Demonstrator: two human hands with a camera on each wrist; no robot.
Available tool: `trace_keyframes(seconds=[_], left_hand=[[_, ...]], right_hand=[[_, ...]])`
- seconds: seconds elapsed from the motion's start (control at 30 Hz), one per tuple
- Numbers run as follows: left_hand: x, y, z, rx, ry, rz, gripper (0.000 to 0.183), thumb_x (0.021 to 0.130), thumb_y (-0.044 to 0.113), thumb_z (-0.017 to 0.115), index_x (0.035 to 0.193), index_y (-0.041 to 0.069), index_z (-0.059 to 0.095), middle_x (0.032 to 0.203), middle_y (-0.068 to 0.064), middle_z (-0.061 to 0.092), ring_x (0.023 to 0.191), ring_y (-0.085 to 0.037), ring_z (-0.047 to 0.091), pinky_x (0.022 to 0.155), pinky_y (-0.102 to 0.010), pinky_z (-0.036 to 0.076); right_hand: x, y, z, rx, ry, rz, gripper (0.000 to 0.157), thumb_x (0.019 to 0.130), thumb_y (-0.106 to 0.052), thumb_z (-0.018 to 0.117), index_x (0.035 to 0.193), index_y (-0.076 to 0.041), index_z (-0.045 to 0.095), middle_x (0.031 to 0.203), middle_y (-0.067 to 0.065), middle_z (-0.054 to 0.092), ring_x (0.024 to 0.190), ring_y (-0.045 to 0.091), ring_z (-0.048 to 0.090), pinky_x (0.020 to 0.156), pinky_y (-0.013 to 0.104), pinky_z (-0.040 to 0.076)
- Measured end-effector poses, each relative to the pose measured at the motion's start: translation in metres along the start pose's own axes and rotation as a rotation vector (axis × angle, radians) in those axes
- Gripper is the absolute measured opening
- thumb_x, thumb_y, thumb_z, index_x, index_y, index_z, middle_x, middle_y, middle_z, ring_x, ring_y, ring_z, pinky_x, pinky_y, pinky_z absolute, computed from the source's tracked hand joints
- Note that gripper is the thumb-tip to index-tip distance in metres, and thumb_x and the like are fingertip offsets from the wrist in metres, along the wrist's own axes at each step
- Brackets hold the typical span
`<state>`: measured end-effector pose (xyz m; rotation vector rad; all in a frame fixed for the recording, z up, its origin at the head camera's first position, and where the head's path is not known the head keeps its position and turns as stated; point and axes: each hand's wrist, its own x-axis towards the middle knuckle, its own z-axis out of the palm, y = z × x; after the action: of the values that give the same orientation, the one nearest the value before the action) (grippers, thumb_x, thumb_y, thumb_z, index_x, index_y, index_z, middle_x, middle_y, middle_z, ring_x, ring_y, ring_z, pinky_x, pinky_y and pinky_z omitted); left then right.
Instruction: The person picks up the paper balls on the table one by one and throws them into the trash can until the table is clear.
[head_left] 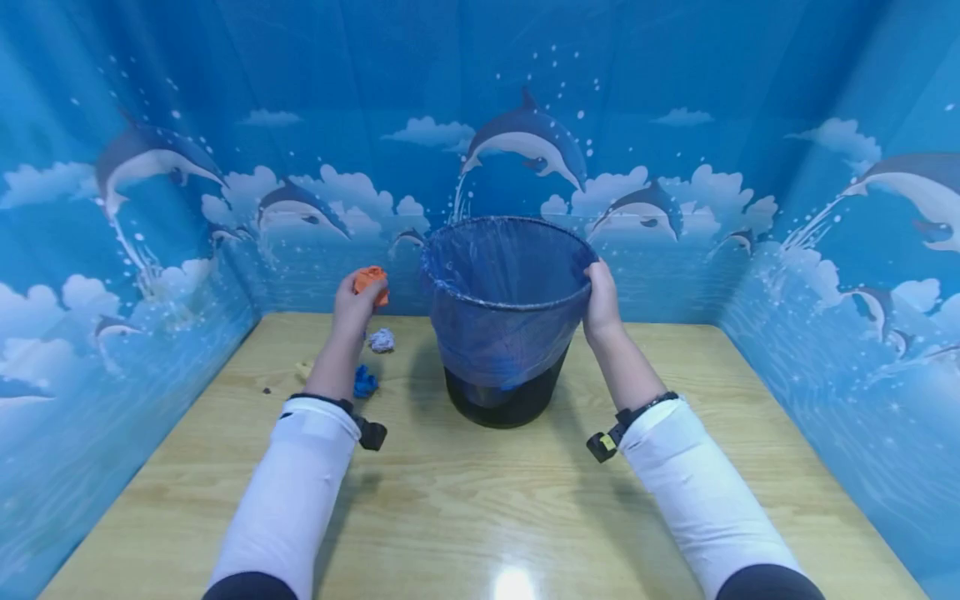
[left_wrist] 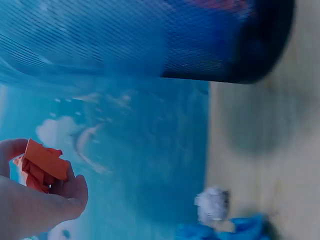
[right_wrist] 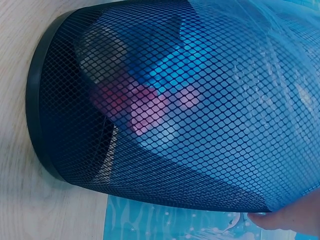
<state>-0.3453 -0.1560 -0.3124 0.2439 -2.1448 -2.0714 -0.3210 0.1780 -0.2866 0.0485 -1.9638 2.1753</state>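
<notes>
A crumpled orange paper ball (head_left: pixel 372 283) is pinched in my left hand (head_left: pixel 352 307), raised to the left of a black mesh wastebasket (head_left: pixel 501 408). A translucent blue bag (head_left: pixel 502 342) lines the basket and folds over its rim. My right hand (head_left: pixel 602 302) grips the rim at the right side, thumb side toward the basket. Through the mesh in the right wrist view, crumpled pink paper (right_wrist: pixel 149 107) and other coloured pieces show inside the bag. The left wrist view shows the orange paper between thumb and fingers.
A crumpled white paper ball (head_left: pixel 382 340) and a blue one (head_left: pixel 365 382) lie on the wooden table (head_left: pixel 450 517) left of the basket. A yellowish piece (head_left: pixel 303 369) is partly hidden by my left forearm. A small dark bit (head_left: pixel 267 390) lies farther left. Dolphin-printed curtains (head_left: pixel 337 125) enclose the table.
</notes>
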Motion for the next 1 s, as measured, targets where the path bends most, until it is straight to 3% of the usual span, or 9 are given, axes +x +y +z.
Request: trace_keyframes(seconds=[0.1,0.27,0.53,0.7,0.83,1.0], left_hand=[[-0.007,0.019,0.004,-0.107,-0.01,-0.011,0.065,0.096,0.023,0.056,0.153,0.016,0.026,0.153,-0.008,0.034,0.133,-0.023,0.043,0.107,-0.033,0.04],[-0.016,0.041,0.014,-0.117,-0.036,0.051,0.064,0.096,0.025,0.058,0.152,0.02,0.028,0.152,-0.006,0.036,0.131,-0.021,0.045,0.107,-0.033,0.041],[-0.036,0.057,0.031,-0.123,-0.086,0.168,0.062,0.096,0.023,0.058,0.151,0.02,0.031,0.15,-0.008,0.039,0.133,-0.02,0.045,0.107,-0.033,0.041],[-0.051,0.067,0.046,-0.027,-0.118,0.332,0.061,0.095,0.021,0.06,0.149,0.02,0.033,0.145,-0.009,0.044,0.128,-0.022,0.049,0.1,-0.036,0.047],[-0.06,0.072,0.058,0.111,-0.153,0.472,0.062,0.094,0.021,0.061,0.149,0.022,0.033,0.14,-0.012,0.045,0.12,-0.025,0.053,0.093,-0.04,0.051],[-0.068,0.076,0.073,0.298,-0.169,0.599,0.063,0.092,0.02,0.064,0.148,0.021,0.035,0.14,-0.014,0.045,0.119,-0.027,0.053,0.091,-0.043,0.052]], right_hand=[[0.0,-0.001,0.0,0.016,-0.001,-0.011,0.069,0.091,-0.02,0.026,0.155,-0.005,0.008,0.163,0.006,0.007,0.149,0.021,0.009,0.119,0.037,0.015],[0.002,-0.002,-0.001,0.045,0.001,-0.035,0.069,0.089,-0.018,0.027,0.155,-0.003,0.01,0.163,0.007,0.009,0.147,0.02,0.013,0.118,0.037,0.017],[0.0,0.0,0.0,0.025,0.008,-0.004,0.069,0.091,-0.019,0.028,0.155,-0.004,0.006,0.163,0.006,0.004,0.15,0.019,0.005,0.12,0.036,0.013],[-0.001,0.0,0.0,0.024,0.004,-0.017,0.069,0.09,-0.019,0.028,0.155,-0.003,0.009,0.162,0.008,0.009,0.149,0.021,0.01,0.119,0.037,0.014],[-0.001,0.001,-0.001,0.023,0.0,-0.025,0.068,0.091,-0.019,0.027,0.154,-0.004,0.011,0.162,0.008,0.012,0.148,0.023,0.014,0.119,0.038,0.015],[-0.001,0.001,-0.001,0.014,-0.006,-0.026,0.068,0.09,-0.02,0.027,0.154,-0.004,0.012,0.161,0.009,0.014,0.147,0.024,0.014,0.119,0.039,0.014]])
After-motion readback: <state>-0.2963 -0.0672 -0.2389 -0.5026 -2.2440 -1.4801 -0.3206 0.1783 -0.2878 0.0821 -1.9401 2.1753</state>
